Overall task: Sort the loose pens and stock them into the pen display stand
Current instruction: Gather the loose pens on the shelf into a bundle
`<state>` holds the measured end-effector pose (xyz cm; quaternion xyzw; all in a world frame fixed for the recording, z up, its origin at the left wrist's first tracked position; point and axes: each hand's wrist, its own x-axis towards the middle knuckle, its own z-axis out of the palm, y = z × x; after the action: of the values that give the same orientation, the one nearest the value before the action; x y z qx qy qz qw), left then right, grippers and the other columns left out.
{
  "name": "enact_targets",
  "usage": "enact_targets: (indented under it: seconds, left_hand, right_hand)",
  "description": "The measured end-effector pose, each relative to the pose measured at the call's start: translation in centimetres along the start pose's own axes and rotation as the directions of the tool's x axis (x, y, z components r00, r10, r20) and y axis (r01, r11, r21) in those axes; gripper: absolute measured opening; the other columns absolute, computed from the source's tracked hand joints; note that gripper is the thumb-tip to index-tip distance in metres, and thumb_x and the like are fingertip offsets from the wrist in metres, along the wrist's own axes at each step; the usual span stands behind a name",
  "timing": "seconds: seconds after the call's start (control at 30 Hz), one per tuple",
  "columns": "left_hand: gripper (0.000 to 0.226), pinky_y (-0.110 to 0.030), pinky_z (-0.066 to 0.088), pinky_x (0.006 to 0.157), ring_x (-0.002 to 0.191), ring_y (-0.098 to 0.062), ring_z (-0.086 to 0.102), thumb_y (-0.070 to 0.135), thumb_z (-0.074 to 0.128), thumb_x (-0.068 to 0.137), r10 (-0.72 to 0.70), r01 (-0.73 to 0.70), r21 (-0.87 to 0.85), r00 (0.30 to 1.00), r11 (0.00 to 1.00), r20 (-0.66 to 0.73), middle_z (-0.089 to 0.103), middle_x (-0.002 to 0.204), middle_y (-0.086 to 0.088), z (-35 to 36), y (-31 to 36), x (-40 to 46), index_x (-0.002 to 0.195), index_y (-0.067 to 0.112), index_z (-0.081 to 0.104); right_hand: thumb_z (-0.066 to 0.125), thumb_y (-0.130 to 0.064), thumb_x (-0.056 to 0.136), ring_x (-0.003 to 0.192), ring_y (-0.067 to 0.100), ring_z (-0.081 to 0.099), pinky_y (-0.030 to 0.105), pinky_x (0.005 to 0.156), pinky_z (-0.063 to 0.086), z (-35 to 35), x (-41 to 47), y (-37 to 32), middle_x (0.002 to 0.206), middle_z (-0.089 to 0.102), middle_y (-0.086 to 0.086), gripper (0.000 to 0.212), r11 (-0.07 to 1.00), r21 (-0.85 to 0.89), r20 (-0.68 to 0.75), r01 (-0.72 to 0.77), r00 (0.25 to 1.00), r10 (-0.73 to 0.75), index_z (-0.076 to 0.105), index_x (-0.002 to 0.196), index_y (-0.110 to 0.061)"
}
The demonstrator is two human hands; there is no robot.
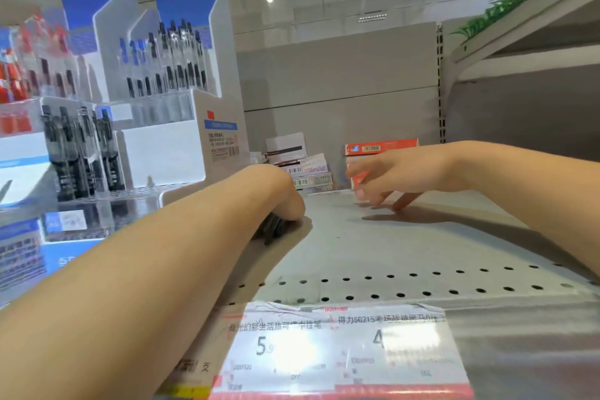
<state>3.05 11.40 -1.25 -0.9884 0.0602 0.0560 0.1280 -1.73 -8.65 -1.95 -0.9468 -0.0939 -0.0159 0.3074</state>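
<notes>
Fingers of left hand [285,195] curl round dark pens [271,229]; right hand [389,177] fingers spread, empty; risk: loose bundle slips, pens scatter across shelf [406,243].

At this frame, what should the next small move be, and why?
Probably lift the left hand with the dark pens it grips off the shelf and carry them toward the pen display stand at left. The pens already sit bunched under that hand, and the right hand rests open and holds nothing.
</notes>
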Motion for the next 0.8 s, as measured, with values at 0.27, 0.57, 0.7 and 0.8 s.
enact_targets:
  seconds: [0.27, 0.57, 0.7, 0.8]
  left_hand:
    - [0.036, -0.027, 0.057, 0.079, 0.09, -0.018, 0.07, 0.034, 0.038, 0.104, 0.303, -0.313, -0.302, 0.949, 0.9, -0.083, 0.071, 0.095, -0.003, 0.1, 3.8, -1.3, 0.112, 0.013, 0.065]
    - [0.023, -0.032, 0.064, 0.064, 0.081, -0.024, 0.075, 0.023, 0.059, 0.096, 0.317, -0.417, -0.506, 0.908, 0.755, -0.275, 0.072, 0.097, -0.009, -0.2, 2.3, 0.5, 0.117, 0.015, 0.062]
    - [0.028, -0.029, 0.063, 0.061, 0.071, -0.02, 0.073, 0.023, 0.062, 0.094, 0.3, -0.437, -0.533, 0.896, 0.724, -0.327, 0.073, 0.092, -0.008, -0.3, 1.4, 0.3, 0.121, 0.016, 0.064]
    - [0.026, -0.027, 0.062, 0.058, 0.064, -0.018, 0.07, 0.025, 0.059, 0.094, 0.265, -0.444, -0.577, 0.891, 0.686, -0.369, 0.073, 0.091, -0.008, -0.5, 0.8, 0.0, 0.116, 0.012, 0.067]
  right_hand:
    - [0.066, -0.032, 0.096, 0.089, 0.01, 0.068, 0.024, 0.078, 0.057, 0.4, 0.8, 0.0, 0.109, 0.063, -0.004, 0.047, 0.993, -0.112, -0.004, -0.02, 1.0, 0.02, 0.051, 0.14, -0.033]
    - [0.064, -0.035, 0.093, 0.094, 0.016, 0.069, 0.031, 0.084, 0.057, 0.7, 0.7, 0.2, 0.103, 0.069, -0.006, 0.041, 0.946, -0.321, -0.041, -0.042, 0.999, 0.031, 0.055, 0.132, -0.042]
    - [0.064, -0.033, 0.092, 0.074, 0.004, 0.068, 0.022, 0.067, 0.055, 0.7, 0.6, 0.5, 0.088, 0.073, -0.008, 0.034, 0.979, -0.2, -0.068, -0.036, 0.997, 0.023, 0.059, 0.124, -0.041]
    - [0.063, -0.038, 0.093, 0.069, -0.003, 0.067, 0.019, 0.064, 0.052, 0.9, 0.6, 0.5, 0.088, 0.073, -0.013, 0.028, 0.968, -0.248, -0.093, -0.035, 0.996, 0.013, 0.06, 0.12, -0.045]
